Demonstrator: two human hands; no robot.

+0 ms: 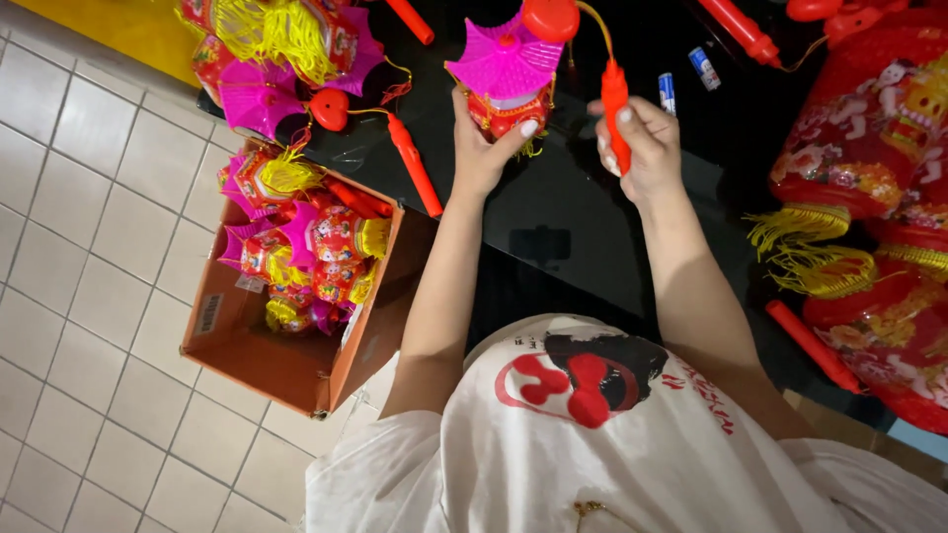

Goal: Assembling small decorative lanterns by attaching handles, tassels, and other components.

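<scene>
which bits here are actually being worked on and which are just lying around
In hand:
- left hand grips the pink-roofed lantern
- right hand grips its red handle stick

Lying about:
- cardboard box of lanterns on the tiled floor
- two small batteries on the black table
- big red lanterns with yellow tassels
- loose red handle

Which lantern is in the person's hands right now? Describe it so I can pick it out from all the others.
Start at the black table above the person's white shirt. Over its middle, the left hand grips a small lantern with a bright pink fan-shaped roof and a red patterned body. Unlike the lanterns in the cardboard box, its cord runs to a red handle gripped by the right hand.
</scene>
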